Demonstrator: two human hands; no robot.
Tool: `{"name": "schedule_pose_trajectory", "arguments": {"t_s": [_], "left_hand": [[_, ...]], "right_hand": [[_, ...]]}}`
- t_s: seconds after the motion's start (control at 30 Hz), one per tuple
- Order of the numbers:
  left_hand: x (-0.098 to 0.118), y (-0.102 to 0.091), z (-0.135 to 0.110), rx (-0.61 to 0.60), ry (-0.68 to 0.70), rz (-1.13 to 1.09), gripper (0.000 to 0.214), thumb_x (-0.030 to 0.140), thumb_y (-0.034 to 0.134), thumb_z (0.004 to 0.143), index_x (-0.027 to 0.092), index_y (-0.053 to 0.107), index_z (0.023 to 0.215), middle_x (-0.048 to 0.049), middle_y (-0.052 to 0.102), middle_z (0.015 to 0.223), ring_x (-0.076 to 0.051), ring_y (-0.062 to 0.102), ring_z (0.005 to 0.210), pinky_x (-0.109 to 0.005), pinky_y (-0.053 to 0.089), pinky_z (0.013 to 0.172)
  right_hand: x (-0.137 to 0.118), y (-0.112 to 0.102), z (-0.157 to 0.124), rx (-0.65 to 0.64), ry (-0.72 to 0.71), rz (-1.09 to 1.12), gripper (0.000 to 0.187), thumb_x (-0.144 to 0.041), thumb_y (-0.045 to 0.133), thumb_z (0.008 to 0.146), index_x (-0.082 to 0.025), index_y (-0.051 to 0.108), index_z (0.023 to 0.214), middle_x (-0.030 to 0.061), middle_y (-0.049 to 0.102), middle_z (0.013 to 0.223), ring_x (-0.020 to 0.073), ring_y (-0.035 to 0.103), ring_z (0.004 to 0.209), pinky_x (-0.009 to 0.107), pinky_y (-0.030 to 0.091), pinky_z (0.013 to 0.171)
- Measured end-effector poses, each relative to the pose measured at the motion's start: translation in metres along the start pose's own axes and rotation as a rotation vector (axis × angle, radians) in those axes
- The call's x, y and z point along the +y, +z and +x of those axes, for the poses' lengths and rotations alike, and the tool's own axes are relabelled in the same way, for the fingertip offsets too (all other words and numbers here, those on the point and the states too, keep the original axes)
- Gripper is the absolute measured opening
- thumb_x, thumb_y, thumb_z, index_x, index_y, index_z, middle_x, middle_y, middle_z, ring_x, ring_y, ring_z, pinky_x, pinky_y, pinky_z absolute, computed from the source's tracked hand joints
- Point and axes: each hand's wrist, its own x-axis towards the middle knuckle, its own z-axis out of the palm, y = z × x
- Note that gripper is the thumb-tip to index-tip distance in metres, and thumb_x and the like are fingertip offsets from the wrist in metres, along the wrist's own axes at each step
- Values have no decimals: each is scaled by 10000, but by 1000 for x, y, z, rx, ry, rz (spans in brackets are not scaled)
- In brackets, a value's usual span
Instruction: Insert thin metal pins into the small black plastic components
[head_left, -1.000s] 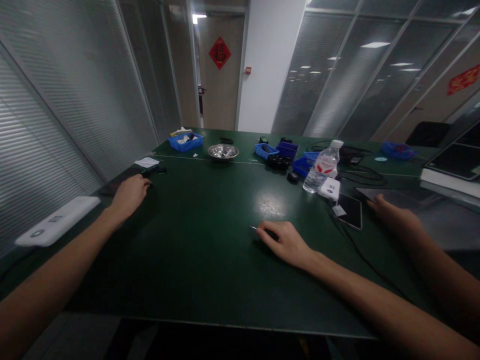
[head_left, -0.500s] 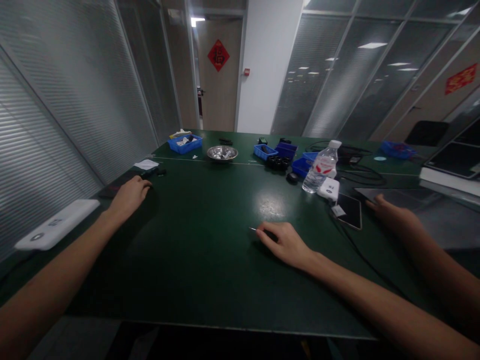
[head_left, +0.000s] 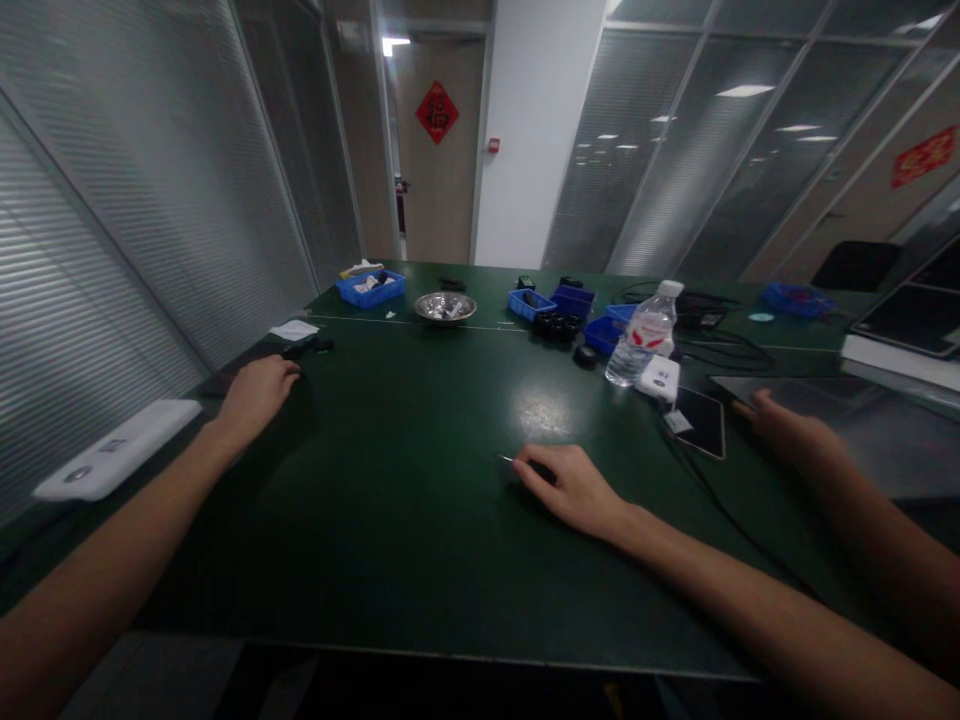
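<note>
"First entry: the right hand?"

"Right hand (head_left: 570, 486), low at a dark green, smooth-topped table (head_left: 405, 430). Thumb and forefinger brought together in a pinch; remaining fingers curled."

"Contents of the pinch?"

"One thin, silvery, needle-like piece (head_left: 505, 457), its tip projecting leftward past the fingertips. Location: near the middle of the table, well apart from the bowl. The rest of it is hidden by the fingers."

"Left hand?"

"Left hand (head_left: 256, 392), at the table's left side, fingers bent. Whether it has hold of anything, cannot tell. Just beyond: a small black object (head_left: 322, 344), shape unclear, and a flat white slip of paper (head_left: 294, 330). Beside the forearm: an elongated white slab with dark printed marks (head_left: 116, 450)."

"Far items?"

"One shallow, round, shiny metal bowl (head_left: 445, 319) with small pale pieces inside; to its left, one blue plastic tray (head_left: 373, 298), filled with mixed small items."

"Right side?"

"One clear plastic bottle with white cap and red-marked label (head_left: 640, 342), upright; near it, a dark, flat rectangular device with pale rim (head_left: 701, 425). Farther right, another person's hand (head_left: 799, 432) at the edge of a flat grey panel (head_left: 892, 430); its grip cannot be told."
</note>
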Motion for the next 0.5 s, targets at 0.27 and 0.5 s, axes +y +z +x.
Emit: {"name": "schedule_pose_trajectory", "arguments": {"t_s": [0.27,0.5], "left_hand": [[10,-5,-3,-8,-63,-12,391,277,440,964,103,754,1120,-158,669,1133,-276,642,1000,-378,511,881],[15,-3,-7,3,-67,15,405,297,415,982,112,734,1149,-162,658,1129,-296,638,990,-410,507,861]], "right_hand": [[-2,-2,1,-7,-8,16,335,-395,436,1054,-185,692,997,27,685,796,140,597,651,262,447,620],[2,-1,-1,-10,-8,15,337,-402,434,1059,-183,687,1015,23,683,805,137,595,653,261,448,620]]}}
